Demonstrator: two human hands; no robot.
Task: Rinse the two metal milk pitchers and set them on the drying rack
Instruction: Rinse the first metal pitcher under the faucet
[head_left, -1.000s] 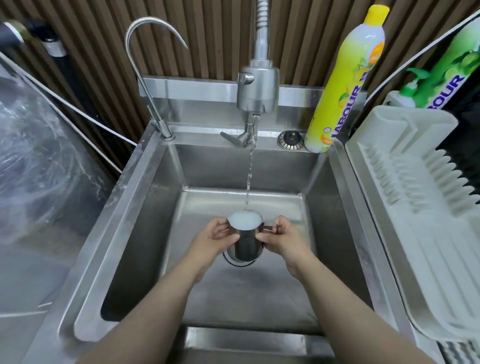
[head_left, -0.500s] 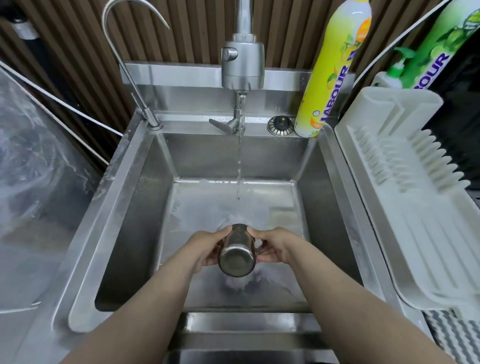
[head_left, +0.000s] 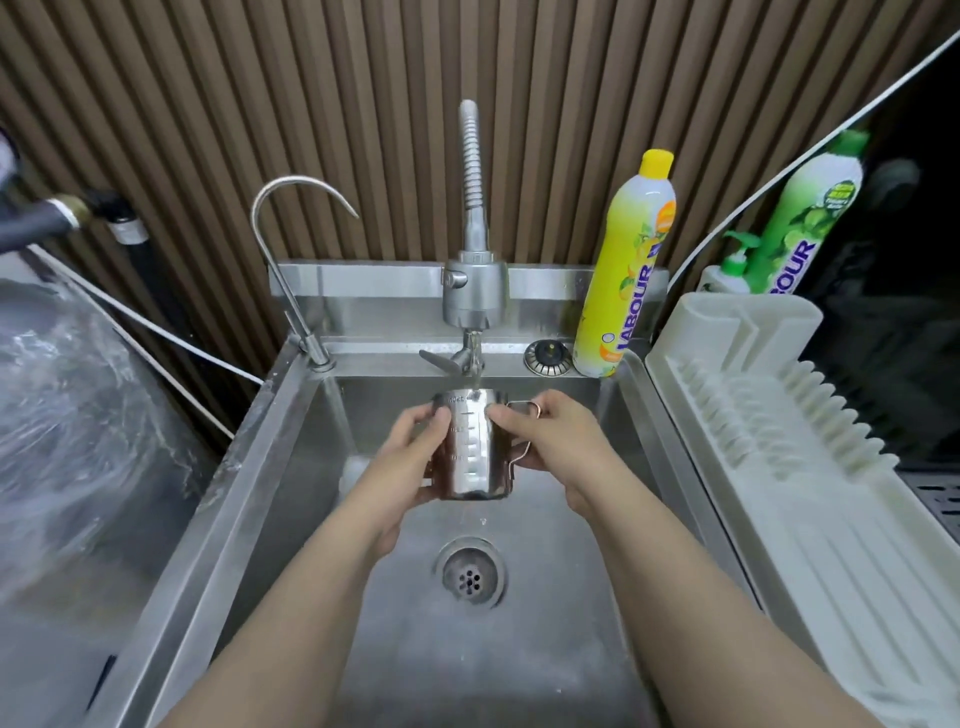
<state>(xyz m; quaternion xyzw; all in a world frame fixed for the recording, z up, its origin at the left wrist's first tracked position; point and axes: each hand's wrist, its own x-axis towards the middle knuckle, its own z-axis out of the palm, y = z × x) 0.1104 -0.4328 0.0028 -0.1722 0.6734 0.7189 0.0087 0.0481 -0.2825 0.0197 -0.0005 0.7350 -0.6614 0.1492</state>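
Note:
One steel milk pitcher (head_left: 470, 447) with measuring marks on its wall is held upright over the sink (head_left: 280, 467), its mouth right under the running faucet (head_left: 474, 296). My left hand (head_left: 410, 457) grips its left side. On the other side my right hand (head_left: 556, 436) holds it at the wire handle. The white drying rack (head_left: 810, 467) stands to the right of the sink with nothing on it. A second pitcher is not in view.
A drain (head_left: 470, 574) sits in the sink floor below the pitcher. A thin gooseneck tap (head_left: 291, 270) rises at the back left. A yellow soap bottle (head_left: 631, 265) stands on the back ledge beside a sink plug (head_left: 545, 356); a green bottle (head_left: 808, 213) is behind the rack.
The pitcher was full under the stream, then tipped over with its base towards me and water spilling out. Now it is upright again and raised close to the faucet.

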